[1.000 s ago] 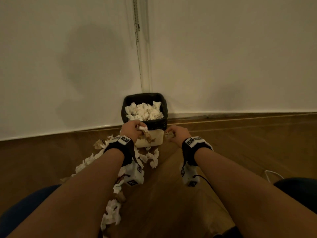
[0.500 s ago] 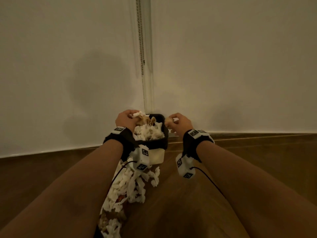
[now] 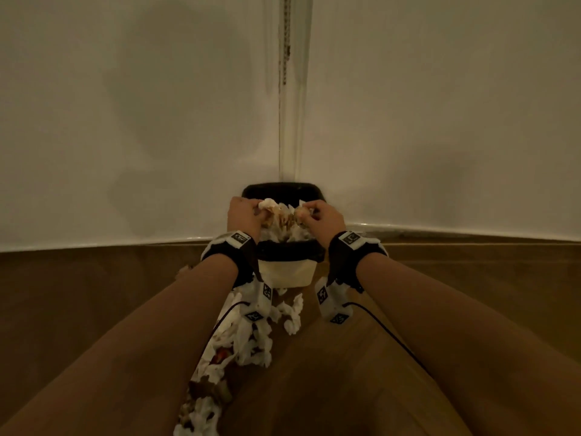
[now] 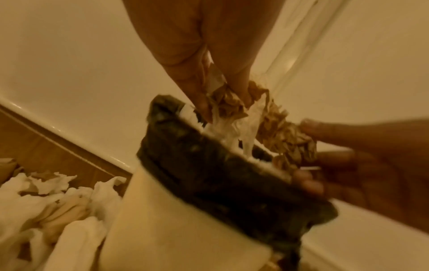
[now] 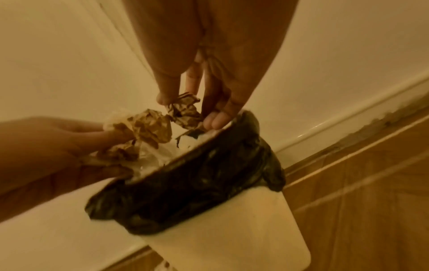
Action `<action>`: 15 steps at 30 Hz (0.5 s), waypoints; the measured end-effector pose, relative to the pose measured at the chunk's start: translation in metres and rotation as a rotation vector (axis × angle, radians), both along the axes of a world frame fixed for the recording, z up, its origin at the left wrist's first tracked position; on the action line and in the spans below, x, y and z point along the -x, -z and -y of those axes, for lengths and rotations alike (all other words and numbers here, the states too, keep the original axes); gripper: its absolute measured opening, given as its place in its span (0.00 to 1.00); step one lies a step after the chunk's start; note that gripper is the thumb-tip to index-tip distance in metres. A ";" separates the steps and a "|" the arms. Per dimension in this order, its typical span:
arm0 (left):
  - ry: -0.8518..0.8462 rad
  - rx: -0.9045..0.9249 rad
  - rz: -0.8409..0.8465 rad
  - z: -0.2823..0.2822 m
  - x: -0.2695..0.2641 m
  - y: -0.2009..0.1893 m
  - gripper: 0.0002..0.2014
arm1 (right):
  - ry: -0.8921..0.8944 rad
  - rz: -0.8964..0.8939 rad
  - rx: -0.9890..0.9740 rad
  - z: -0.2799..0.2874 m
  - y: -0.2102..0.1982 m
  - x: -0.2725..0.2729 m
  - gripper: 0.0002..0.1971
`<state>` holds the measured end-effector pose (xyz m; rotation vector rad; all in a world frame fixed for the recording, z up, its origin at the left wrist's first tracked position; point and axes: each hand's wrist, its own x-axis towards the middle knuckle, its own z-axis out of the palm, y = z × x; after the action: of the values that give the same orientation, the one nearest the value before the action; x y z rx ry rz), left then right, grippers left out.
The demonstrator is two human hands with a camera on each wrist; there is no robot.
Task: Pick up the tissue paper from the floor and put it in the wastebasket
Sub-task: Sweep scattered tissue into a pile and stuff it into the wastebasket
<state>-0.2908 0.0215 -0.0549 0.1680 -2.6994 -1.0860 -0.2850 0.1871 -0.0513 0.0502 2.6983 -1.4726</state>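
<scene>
Forearms reach forward from the bottom of the head view, each w/ a black wrist strap. Below the left arm, on the wooden floor, lies a strip of loose tissue paper, white w/ some brown pieces, running up to the foot of the wastebasket. This basket is cream-coloured w/ a black bin liner folded over its rim, and it stands in the corner against the white wall.

Above the basket opening both hands are close together. Left hand has fingers curled and pinches a white-and-brown tissue wad, which hangs down to the rim. Right hand holds a small brown crumpled tissue between thumb and fingertips, just over the far edge of the liner. Inside the basket more white tissues are piled up nearly to the top. Behind, a thin chain hangs along the corner.
</scene>
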 end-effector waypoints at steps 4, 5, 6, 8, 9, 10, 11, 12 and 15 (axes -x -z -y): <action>0.160 0.326 0.140 0.005 0.008 0.031 0.13 | -0.222 -0.037 -0.379 0.013 0.019 0.003 0.19; 0.213 0.397 0.162 0.003 0.011 0.033 0.14 | -0.271 -0.045 -0.478 0.016 0.022 0.004 0.18; 0.251 0.464 0.171 0.001 0.014 0.033 0.14 | -0.295 -0.058 -0.552 0.018 0.024 0.007 0.17; 0.250 0.569 0.170 -0.002 0.020 0.033 0.12 | -0.292 -0.073 -0.626 0.020 0.024 0.012 0.15; 0.223 0.584 0.157 -0.003 0.022 0.033 0.11 | -0.294 -0.070 -0.648 0.020 0.023 0.014 0.14; 0.206 0.571 0.150 -0.005 0.026 0.034 0.10 | -0.303 -0.063 -0.658 0.021 0.022 0.016 0.13; 0.200 0.572 0.176 -0.006 0.028 0.034 0.09 | -0.311 -0.065 -0.656 0.022 0.020 0.016 0.12; 0.199 0.597 0.232 -0.008 0.032 0.034 0.12 | -0.304 -0.078 -0.645 0.023 0.019 0.017 0.11; 0.173 0.642 0.448 -0.013 0.043 0.033 0.27 | -0.275 -0.103 -0.627 0.024 0.019 0.017 0.10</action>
<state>-0.3342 0.0346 -0.0876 0.0696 -3.3564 -0.1702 -0.3016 0.1629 -0.0699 -0.3560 2.9788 -0.5404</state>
